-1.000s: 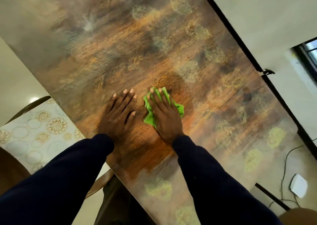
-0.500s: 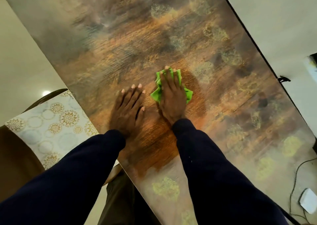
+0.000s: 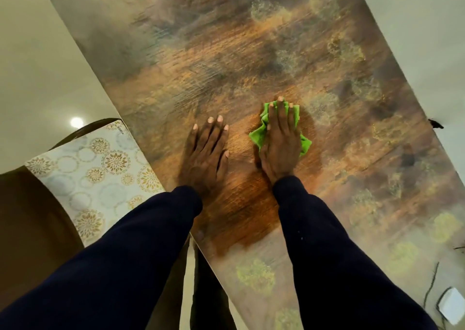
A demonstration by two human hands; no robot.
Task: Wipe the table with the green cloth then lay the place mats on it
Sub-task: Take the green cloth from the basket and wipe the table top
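Right hand [image 3: 280,143] lay flat with fingers extended, pressing the green cloth [image 3: 259,135] down onto the wooden surface [image 3: 226,53]. The fingers did not curl round the fabric, so the hand was released and worked by palm pressure only. The cloth was bunched under the palm, with its edges showing on both sides of the hand and just past the fingertips. It sat about mid-width of the surface, toward the near edge.

Left hand [image 3: 206,153] was spread flat on the bare surface just beside the right hand. It was apart from the cloth and held nothing. Judged to be a brace.

Place mats [image 3: 100,168] were pale with gold and blue circle motifs. They were off the surface, lying on a chair [image 3: 30,216] at the person's left, close to the surface edge. Number in the stack: cannot tell.

The surface was glossy, with hazy reflections over most of it and a darker, clearer brown patch around the hands. Whether that patch was a wiped zone or shadow: cannot tell.

Progress, as a judgement: step one (wiping) was under way, but the area covered could not be read from the sheen. No mat was on the surface. Left to do: finish the wipe, set the cloth aside, and lay out the mats from the chair.
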